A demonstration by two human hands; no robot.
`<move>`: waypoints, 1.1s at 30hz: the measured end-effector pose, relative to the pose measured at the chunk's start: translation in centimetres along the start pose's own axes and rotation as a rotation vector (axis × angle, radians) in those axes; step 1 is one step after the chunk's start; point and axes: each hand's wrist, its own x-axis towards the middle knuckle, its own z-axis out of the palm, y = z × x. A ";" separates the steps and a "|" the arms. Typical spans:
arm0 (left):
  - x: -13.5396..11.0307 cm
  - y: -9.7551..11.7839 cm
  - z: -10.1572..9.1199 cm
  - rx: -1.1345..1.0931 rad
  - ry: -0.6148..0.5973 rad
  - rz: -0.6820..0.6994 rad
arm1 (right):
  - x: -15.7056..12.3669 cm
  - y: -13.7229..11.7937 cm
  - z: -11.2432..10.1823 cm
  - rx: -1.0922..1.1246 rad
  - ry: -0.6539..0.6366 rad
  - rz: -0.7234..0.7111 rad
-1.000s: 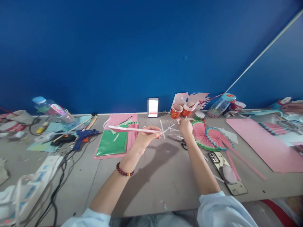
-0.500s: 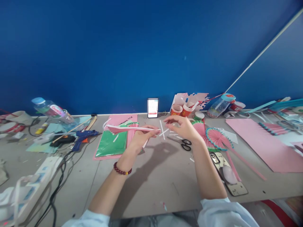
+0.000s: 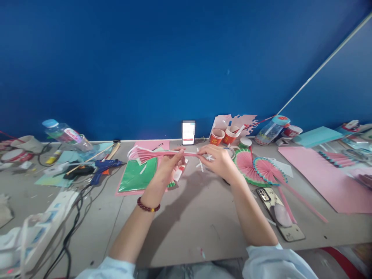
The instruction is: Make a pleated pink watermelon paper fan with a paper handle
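A pleated strip of pink paper (image 3: 149, 154) stretches between my hands above the table, its folds fanned out at the left end and squeezed narrow at the right. My left hand (image 3: 171, 164) grips it around the middle, thumb on top. At its right end my right hand (image 3: 216, 158) pinches the paper between thumb and fingers. White paper strips (image 3: 200, 166) lie beneath my right hand. Scissors there are mostly hidden by that hand. Below the fanned end lies a green packet (image 3: 138, 176) on pink paper.
A lit phone (image 3: 188, 133) leans on the blue wall. Red paper cups (image 3: 217, 136), round pink paper fans (image 3: 267, 170) and another phone (image 3: 293, 231) are to the right. A blue glue gun (image 3: 106, 166), a bottle (image 3: 68, 135) and a power strip (image 3: 43, 232) are left.
My right hand has come down and left from hovering open and now pinches the right end of the pleated paper. The pleated paper has shifted slightly right.
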 end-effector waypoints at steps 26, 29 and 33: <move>-0.6 0.3 0.1 0.209 -0.279 -0.040 | 0.2 -1.4 -0.3 0.321 0.038 0.229; -1.1 -0.2 0.6 0.269 -0.366 -0.106 | 0.2 -1.3 0.4 0.373 0.039 0.259; -1.6 -0.2 0.9 0.332 -0.430 -0.100 | 0.2 -1.0 0.8 0.432 -0.019 0.300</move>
